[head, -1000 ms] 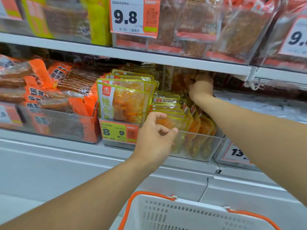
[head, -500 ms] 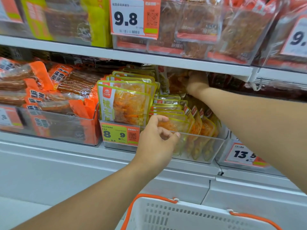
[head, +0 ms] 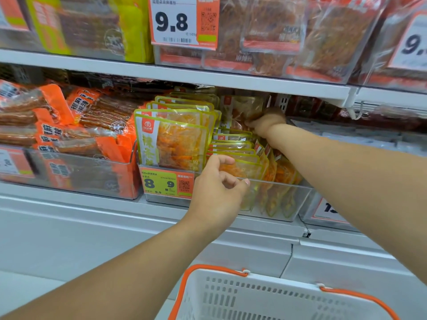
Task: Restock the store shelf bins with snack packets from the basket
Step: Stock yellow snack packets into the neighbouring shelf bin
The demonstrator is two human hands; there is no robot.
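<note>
Store shelving, two tiers: a clear shelf bin (head: 277, 204) is sitting on the lower shelf, holding upright yellow-edged snack packets (head: 175, 139). The right hand (head: 265, 122) is reaching to the far end of the bin, gripping one packet (head: 242, 109) (held up under the upper shelf). The left hand (head: 217, 192), fingers loosely curled and grasping nothing, is hovering at the bin's near rim. A white basket (head: 265, 299) with orange handles is waiting nearest, below.

Snack packets (head: 175, 139): shiny see-through plastic, yellow-green edges. Bin (head: 277, 199): clear hard plastic, smooth. Basket (head: 254, 296): white plastic with holes, orange handles. Shelf (head: 208, 77): smooth, matt grey. Price tag (head: 183, 20): paper, looks glossy.
</note>
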